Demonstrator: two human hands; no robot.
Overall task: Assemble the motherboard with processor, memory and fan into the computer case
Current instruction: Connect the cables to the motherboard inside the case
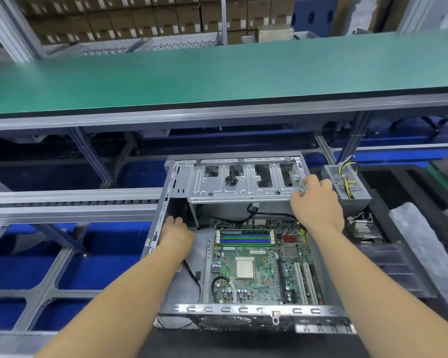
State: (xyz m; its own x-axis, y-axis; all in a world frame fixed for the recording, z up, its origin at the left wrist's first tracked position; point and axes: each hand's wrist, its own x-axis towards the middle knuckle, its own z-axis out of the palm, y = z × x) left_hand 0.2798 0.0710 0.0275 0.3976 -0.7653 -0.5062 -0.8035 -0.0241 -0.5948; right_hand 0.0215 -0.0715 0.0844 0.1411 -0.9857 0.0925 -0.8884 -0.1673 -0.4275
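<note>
An open grey computer case lies flat in front of me. Inside it sits the green motherboard with the silver processor in its socket and memory sticks in blue and green slots. A metal drive cage spans the case's far end. My right hand grips the cage's right corner. My left hand reaches into the case's left side below the cage, fingers curled and partly hidden. A finned heatsink with fan lies outside the case to the right.
A grey power supply with yellow wires stands right of the case on a black foam tray. A green conveyor belt runs across behind. Aluminium frame rails lie to the left, cardboard boxes at the back.
</note>
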